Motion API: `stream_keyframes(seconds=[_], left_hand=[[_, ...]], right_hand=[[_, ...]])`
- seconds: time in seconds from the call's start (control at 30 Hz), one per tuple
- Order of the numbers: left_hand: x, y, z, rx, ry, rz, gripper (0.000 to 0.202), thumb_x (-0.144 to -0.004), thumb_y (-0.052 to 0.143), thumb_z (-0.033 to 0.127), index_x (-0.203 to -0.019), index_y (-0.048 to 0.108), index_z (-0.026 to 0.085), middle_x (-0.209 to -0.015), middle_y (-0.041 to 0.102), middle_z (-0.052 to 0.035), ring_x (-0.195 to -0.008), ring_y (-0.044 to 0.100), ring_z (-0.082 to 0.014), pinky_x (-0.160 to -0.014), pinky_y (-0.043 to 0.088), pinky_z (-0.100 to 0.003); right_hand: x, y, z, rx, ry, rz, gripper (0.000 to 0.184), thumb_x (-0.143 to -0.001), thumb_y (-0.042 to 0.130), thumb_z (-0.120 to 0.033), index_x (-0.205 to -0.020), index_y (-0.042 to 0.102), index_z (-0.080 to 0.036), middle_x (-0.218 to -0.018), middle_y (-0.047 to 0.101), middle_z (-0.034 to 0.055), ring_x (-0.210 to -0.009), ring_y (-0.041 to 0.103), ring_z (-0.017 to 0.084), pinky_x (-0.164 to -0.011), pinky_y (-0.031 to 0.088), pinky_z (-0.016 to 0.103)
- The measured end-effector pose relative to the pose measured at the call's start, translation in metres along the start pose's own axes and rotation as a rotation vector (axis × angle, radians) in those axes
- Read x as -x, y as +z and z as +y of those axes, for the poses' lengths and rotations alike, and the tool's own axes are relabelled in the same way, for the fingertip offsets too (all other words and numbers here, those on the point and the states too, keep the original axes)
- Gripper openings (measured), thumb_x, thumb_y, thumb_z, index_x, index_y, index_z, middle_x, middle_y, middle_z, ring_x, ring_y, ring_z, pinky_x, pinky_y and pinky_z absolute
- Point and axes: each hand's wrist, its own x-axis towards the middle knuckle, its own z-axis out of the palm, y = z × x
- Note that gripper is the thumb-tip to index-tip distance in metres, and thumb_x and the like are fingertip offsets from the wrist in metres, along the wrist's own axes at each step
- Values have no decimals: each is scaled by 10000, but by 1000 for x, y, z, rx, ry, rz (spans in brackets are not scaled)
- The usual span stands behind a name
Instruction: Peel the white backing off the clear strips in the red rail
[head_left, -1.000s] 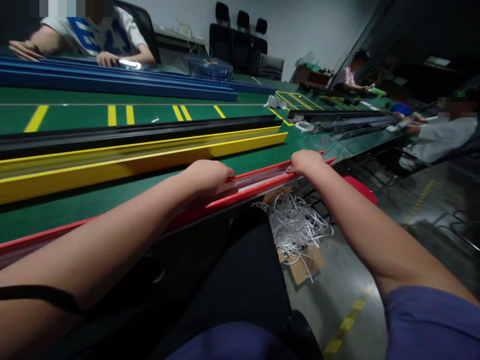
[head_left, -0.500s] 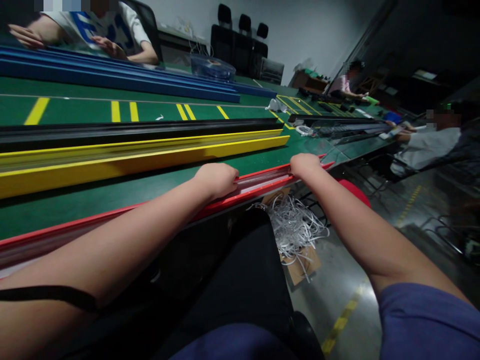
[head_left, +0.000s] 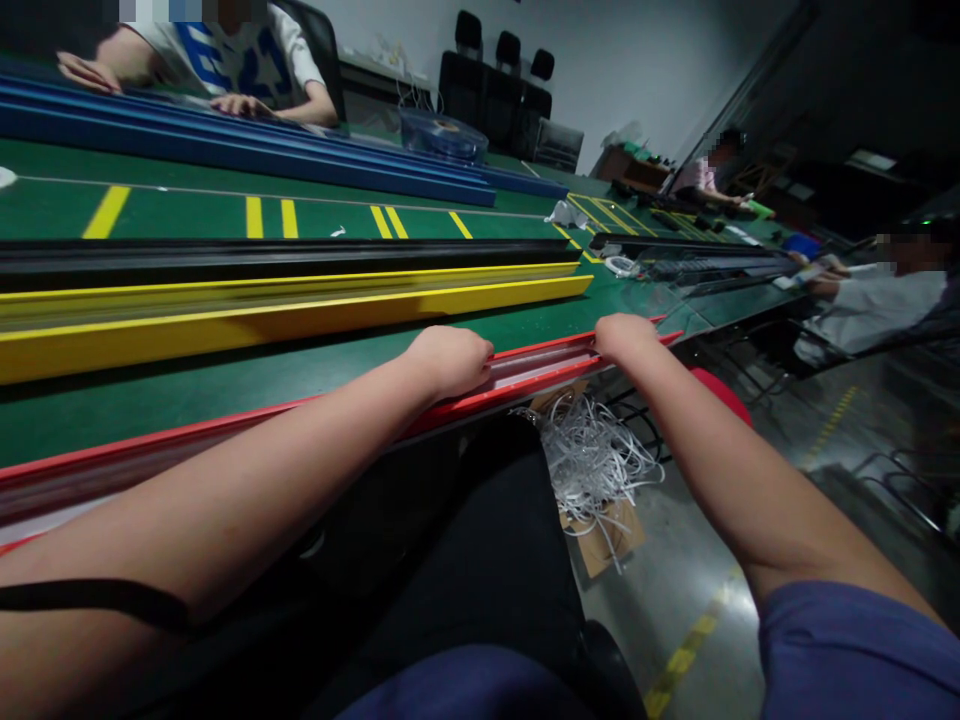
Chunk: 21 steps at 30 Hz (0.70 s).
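Between my left hand (head_left: 450, 362) & right hand (head_left: 626, 338), long red U-shaped channel (head_left: 510, 396) w/ clear strip (head_left: 540, 366) inside; both curled over its rim, fingers hidden, can't tell if pinching. Even, level grip looks right.

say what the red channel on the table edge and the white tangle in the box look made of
The red channel looks like rigid coated metal or stiff plastic: long straight edges, smooth satin surface; the look can't settle which. The white tangle looks like thin flexible plastic strip, lying in loose curls with a faint sheen, though too small to be sure.
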Motion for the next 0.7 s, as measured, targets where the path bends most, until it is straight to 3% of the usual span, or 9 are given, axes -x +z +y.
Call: stream_keyframes(seconds=[0.13, 0.23, 0.33, 0.43, 0.57, 0.7], left_hand=[[0, 3, -2, -5, 30, 39, 432, -987, 414, 469, -1106, 736, 207, -1076, 750, -127, -916, 711, -263, -746, 509, -335], [0, 5, -1, -30, 143, 118, 398, -1006, 420, 397, -1263, 669, 224, -1149, 710, -112, -994, 687, -252, -798, 511, -334], [0, 7, 1, -108, 261, 237, 453, -1038, 394, 328, -1452, 564, 260, -1376, 623, -134, -1193, 622, -273, -934, 506, -365], [-4, 9, 3, -178, 362, 314, 484, -1066, 352, 322, -1515, 529, 290, -1624, 434, -143, -1389, 508, -340, -1029, 489, -446], [-20, 12, 7, -205, 407, 289, 490, -1068, 362, 321, -1520, 553, 320, -1741, 253, -87, -1542, 329, -417, -1141, 416, -571], [-52, 17, 22, -233, 413, 197, 534, -1055, 371, 266, -1566, 493, 365, -1760, 187, -45, -1579, 256, -435, -1174, 379, -644]], right_hand=[[1, -1, -2, 0, 13, 9, 408, -925, 634, -261, -1280, 749, -97, -1267, 686, 261, -1170, 686, 360, -973, 558, 465], [2, 0, -5, -4, 35, 25, 400, -928, 626, -238, -1285, 746, -103, -1279, 685, 256, -1180, 685, 357, -967, 565, 467], [2, 2, -8, -14, 69, 48, 391, -939, 604, -212, -1290, 743, -108, -1283, 686, 252, -1199, 681, 342, -978, 564, 460], [1, 4, -10, -38, 90, 61, 386, -939, 616, -211, -1290, 743, -111, -1279, 688, 254, -1212, 677, 327, -996, 556, 445], [-1, 6, -12, -79, 107, 71, 388, -940, 640, -230, -1295, 741, -111, -1284, 683, 262, -1222, 673, 331, -1001, 550, 449], [0, 7, -17, -102, 118, 90, 388, -956, 644, -268, -1277, 745, -75, -1251, 686, 291, -1230, 668, 348, -1010, 544, 453]])
